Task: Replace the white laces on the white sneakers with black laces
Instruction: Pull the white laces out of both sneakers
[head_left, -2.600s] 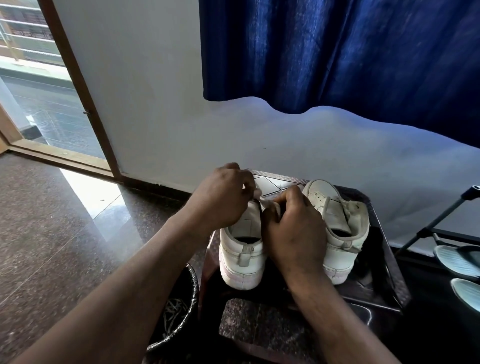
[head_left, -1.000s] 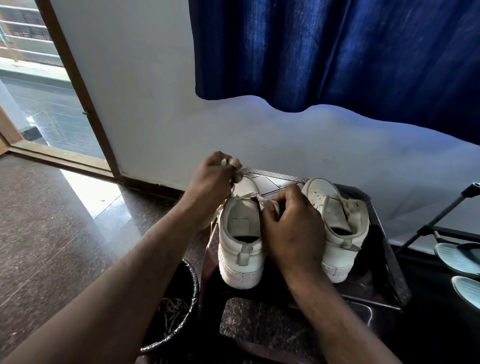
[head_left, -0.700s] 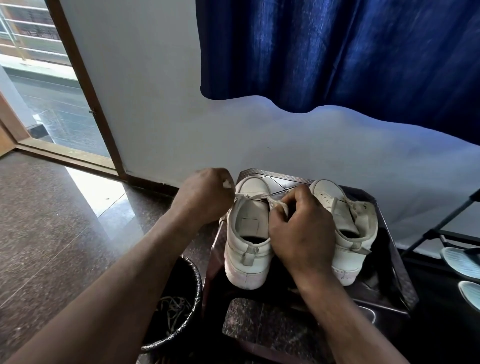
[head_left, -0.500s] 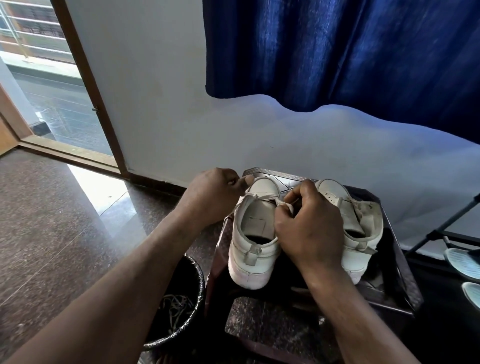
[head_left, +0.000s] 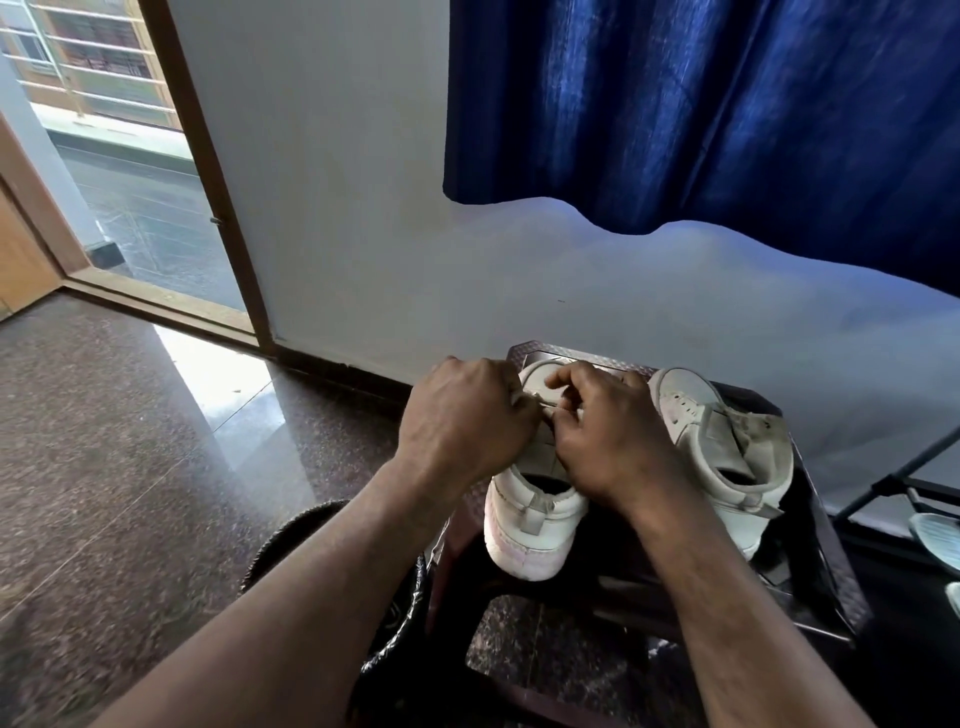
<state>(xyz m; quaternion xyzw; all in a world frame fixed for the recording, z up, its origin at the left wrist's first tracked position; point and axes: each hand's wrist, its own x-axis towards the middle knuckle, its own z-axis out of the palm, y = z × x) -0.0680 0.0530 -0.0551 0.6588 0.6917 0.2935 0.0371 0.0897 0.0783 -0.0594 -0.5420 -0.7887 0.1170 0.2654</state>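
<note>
Two white sneakers stand heel-toward-me on a dark stool (head_left: 810, 582). Over the left sneaker (head_left: 530, 525) both hands meet near its toe end. My left hand (head_left: 462, 421) is curled at the shoe's left side and grips the white lace (head_left: 537, 401). My right hand (head_left: 602, 436) covers the tongue, its fingertips pinching the same lace across the eyelets. The right sneaker (head_left: 722, 452) stands untouched, with its tongue loose and no lace showing in its front eyelets. No black laces are in view.
A black bin (head_left: 291, 540) sits on the floor under my left forearm. The polished stone floor (head_left: 119, 467) spreads left toward an open doorway (head_left: 135, 208). A blue curtain (head_left: 701, 104) hangs above. A dark rack with sandals (head_left: 930, 525) stands at the right edge.
My left hand pulled the lace out to the left, then came back over the shoe. My right hand moved forward from the shoe's right side to the toe-end eyelets. The camera shifted left.
</note>
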